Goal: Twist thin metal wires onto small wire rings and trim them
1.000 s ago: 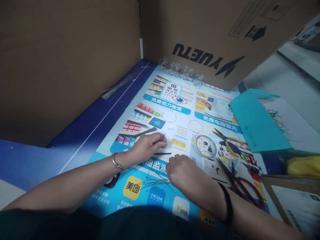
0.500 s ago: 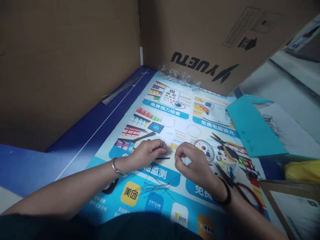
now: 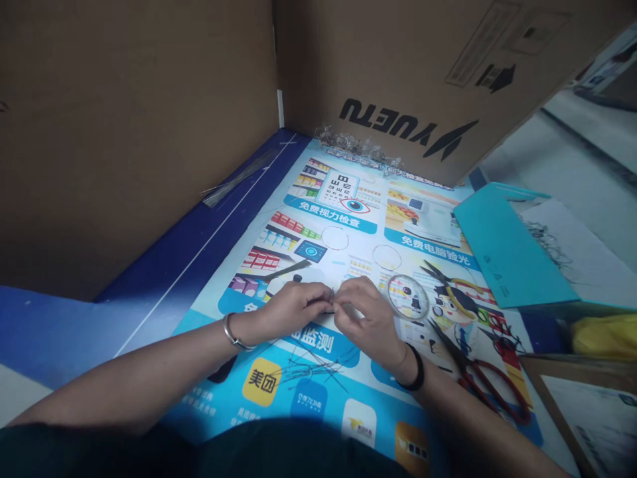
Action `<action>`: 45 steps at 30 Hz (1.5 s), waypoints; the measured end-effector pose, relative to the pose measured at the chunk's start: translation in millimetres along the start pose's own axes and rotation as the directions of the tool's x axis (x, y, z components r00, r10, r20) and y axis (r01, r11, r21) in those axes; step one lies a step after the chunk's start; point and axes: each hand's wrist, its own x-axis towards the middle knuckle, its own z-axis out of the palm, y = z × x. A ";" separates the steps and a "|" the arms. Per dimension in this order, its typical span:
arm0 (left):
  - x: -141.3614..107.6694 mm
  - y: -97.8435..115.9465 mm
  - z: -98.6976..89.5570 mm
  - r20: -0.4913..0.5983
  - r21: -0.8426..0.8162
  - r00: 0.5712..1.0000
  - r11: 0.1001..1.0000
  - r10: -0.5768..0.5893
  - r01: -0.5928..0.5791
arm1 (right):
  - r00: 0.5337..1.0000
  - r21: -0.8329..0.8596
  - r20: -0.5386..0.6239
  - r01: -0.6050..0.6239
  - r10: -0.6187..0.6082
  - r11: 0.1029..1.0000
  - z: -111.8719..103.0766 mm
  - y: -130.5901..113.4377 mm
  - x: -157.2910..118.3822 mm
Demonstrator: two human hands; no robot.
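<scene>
My left hand (image 3: 298, 307) is closed in a pinch over the printed poster (image 3: 423, 189), at a small piece of thin wire mostly hidden by the fingers. Against its fingertips, my right hand (image 3: 367, 322) also pinches; whatever is between those fingers is too small to make out. Loose thin dark wires (image 3: 318, 373) lie in a crossed heap just below the hands. Right of my right hand are a round clear-looking coil (image 3: 426, 302), scissors with red handles (image 3: 497, 392) and pliers with yellowish handles (image 3: 465, 285).
Cardboard walls (image 3: 149, 133) stand at the left and back. Small wiry clumps (image 3: 358, 147) line the back edge. A bundle of straight wires (image 3: 239, 180) lies at left. To the right are a turquoise folder (image 3: 512, 252), tangled wire pieces on white paper, and a yellow bag (image 3: 604, 337).
My right hand has moved left, and its fingertips now meet those of my left hand. My left hand has stayed nearly in place.
</scene>
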 end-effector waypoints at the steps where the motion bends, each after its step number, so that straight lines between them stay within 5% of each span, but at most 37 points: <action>1: 0.0 -0.2 0.7 -0.004 0.013 1.000 1.000 0.000 0.000 | 1.000 -0.012 0.007 0.010 -0.010 1.000 0.3 -0.1 -0.3; 11: 0.5 4.3 1.2 -0.035 0.054 0.999 0.998 0.016 -0.014 | 0.971 -0.249 0.188 -0.099 0.148 0.963 -16.2 -19.7 -13.2; 16: 0.1 1.4 0.6 -0.073 -0.076 0.997 0.997 0.011 -0.017 | 0.823 -0.354 0.550 0.080 0.138 0.932 -6.5 -50.0 -25.9; 21: -0.2 -0.5 -1.2 -0.077 -0.103 0.997 0.994 0.018 -0.026 | 0.725 -0.480 0.680 0.322 0.113 0.816 5.0 -57.5 -27.6; 25: 0.2 -0.2 -1.8 -0.066 -0.088 0.998 0.996 0.012 -0.018 | 0.682 -0.503 0.719 0.377 0.134 0.778 -1.3 -54.0 -27.6; 35: 0.2 1.5 -3.7 -0.055 -0.073 0.998 0.997 0.000 -0.004 | 0.662 -0.523 0.709 0.262 0.243 0.811 -18.0 -47.7 -32.8; 45: 0.1 0.3 -0.6 -0.032 -0.129 0.999 0.992 -0.002 -0.002 | 0.759 -0.427 0.510 -0.185 0.404 0.885 -52.8 -32.7 -28.6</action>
